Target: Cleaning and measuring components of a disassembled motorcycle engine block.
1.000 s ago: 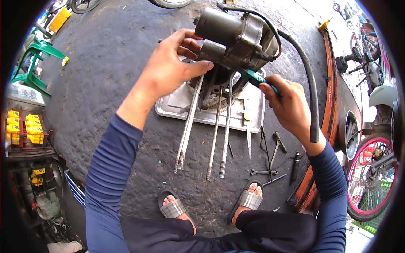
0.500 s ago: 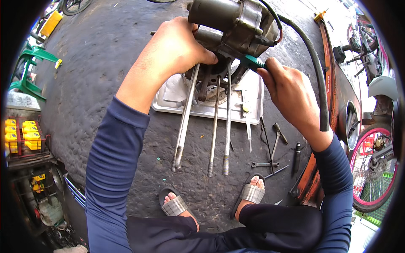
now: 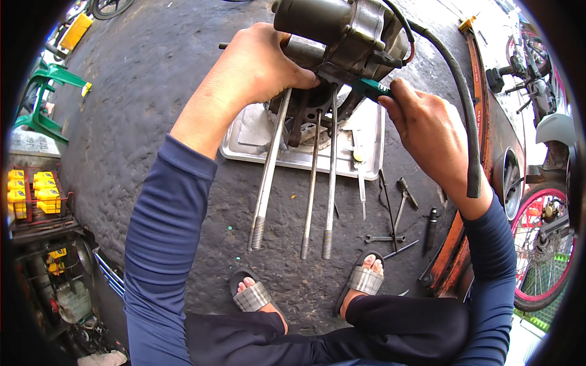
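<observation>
A dark metal engine with long threaded studs pointing toward me and a hanging black hose stands over a silver tray. My left hand is closed on the engine's left side, its thumb by the opening where the studs come out, its other fingertips mostly hidden. My right hand grips a teal-handled tool, whose flat tip lies against the engine face beside that opening. A caliper lies across the tray's near right edge.
Loose wrenches and rods lie on the dark floor right of my sandalled feet. An orange metal frame and a pink-wheeled bike line the right. A green plastic chair and a rack of yellow bottles are at left.
The engine appears higher in the picture than a second ago. My left hand moved up and now wraps closer on it. My right hand, still holding the tool, has moved slightly up and right.
</observation>
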`<state>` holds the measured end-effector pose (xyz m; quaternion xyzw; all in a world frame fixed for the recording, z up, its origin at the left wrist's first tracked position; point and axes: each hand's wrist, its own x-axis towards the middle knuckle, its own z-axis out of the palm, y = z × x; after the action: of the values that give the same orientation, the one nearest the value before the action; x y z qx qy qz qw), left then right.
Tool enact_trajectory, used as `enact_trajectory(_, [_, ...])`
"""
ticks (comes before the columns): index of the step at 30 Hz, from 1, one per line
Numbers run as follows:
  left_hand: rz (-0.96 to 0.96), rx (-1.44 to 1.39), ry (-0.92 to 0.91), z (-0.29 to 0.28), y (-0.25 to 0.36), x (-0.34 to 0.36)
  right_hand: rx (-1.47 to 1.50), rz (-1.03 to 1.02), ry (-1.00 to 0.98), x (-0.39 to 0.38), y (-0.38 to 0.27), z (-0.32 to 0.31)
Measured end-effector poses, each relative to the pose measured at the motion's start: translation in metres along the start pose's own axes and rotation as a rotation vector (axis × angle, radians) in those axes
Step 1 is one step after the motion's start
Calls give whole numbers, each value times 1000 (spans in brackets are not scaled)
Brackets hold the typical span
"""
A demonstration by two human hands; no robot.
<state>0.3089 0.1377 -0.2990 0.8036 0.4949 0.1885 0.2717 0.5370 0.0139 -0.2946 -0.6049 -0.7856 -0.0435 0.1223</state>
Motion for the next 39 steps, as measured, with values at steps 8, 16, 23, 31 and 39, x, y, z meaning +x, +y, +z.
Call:
enact_trajectory(8, [35,-15,0,0,-2,-1,38,-24,-12,2,5,0])
enact_trajectory(16, [205,-67,99,7,-12,3,-51,-49,57,5,2,1])
enact_trajectory(23, [214,-65,106,7,-18,7,-72,-132,82,11,13,10])
enact_trajectory(31, [91,-69,16,4,-4,2,31,-107,39,5,12,8])
enact_trajectory(39, [-4,-192,-209,-9,12,-3,128,-111,20,-5,3,1])
